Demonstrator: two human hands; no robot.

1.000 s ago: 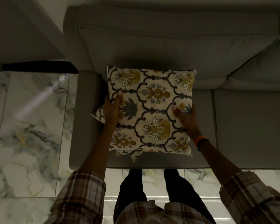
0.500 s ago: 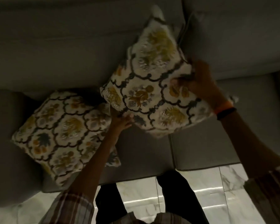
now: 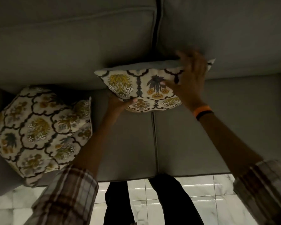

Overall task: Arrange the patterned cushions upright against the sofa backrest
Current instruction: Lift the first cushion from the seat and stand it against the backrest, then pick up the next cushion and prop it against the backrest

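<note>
A cream cushion with yellow and dark floral print (image 3: 139, 85) stands nearly upright against the grey sofa backrest (image 3: 71, 46), above the seam between two seat cushions. My left hand (image 3: 118, 104) grips its lower left edge from below. My right hand (image 3: 190, 78) holds its top right part, fingers over the upper edge and thumb on the front. A second patterned cushion (image 3: 39, 132) lies tilted on the seat at the left, leaning toward the sofa arm, with no hand on it.
The grey sofa seat (image 3: 209, 135) stretches to the right of the held cushion. A seam (image 3: 156, 30) splits the backrest into two pads. White marble floor tiles (image 3: 201, 192) and my dark trouser legs (image 3: 117, 203) show below the seat's front edge.
The view has shifted right along the sofa. The held cushion has gone from tilted in the air to nearly upright against the backrest. The other cushion stays on the left seat.
</note>
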